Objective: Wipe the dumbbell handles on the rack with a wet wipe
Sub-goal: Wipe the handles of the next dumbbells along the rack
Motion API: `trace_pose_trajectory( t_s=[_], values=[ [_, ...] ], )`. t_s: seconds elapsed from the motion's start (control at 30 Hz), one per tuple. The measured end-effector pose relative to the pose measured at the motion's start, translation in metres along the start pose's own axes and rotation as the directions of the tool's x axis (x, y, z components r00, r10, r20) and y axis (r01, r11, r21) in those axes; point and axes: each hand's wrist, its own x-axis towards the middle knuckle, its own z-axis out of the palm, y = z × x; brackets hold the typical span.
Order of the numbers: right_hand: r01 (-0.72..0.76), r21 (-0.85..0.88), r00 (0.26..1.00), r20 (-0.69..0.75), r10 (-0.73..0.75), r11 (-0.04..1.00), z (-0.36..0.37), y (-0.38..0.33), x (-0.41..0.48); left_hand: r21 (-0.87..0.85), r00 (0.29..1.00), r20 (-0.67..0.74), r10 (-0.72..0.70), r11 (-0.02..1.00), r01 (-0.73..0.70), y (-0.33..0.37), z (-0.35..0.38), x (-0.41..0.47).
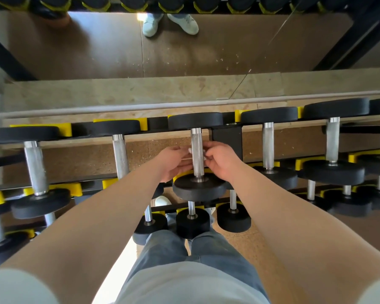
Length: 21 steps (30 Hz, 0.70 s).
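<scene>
Left hand (173, 160) and right hand (221, 160), arms outstretched, curl round the middle dumbbell handle (197, 140) between them.

**No legible writing**

No text, number, brand or sign can be read anywhere. The black dumbbell heads (199, 189) at centre, the yellow cradles (67, 130) toward 9 o'clock and the black rack plate (227, 139) carry no readable marks.
</scene>
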Motion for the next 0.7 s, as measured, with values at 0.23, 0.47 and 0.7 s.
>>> trace_pose_trajectory(
  t_s=[0.23,0.47,0.7],
  values=[
    [0.041,-0.229,0.988,-0.136,-0.074,0.973,-0.003,0.003,-0.012,-0.030,0.995,0.090,-0.045,0.998,0.048,0.002,-0.006,0.002],
    [0.106,-0.555,0.926,-0.248,-0.286,0.825,0.005,0.021,-0.020,-0.063,0.990,-0.043,0.135,0.989,-0.138,0.019,0.002,0.019],
    [0.127,-0.722,0.907,-0.193,-0.375,0.680,0.012,0.017,-0.033,0.371,0.993,0.032,0.110,0.922,-0.114,-0.004,-0.010,0.000]
  ],
)
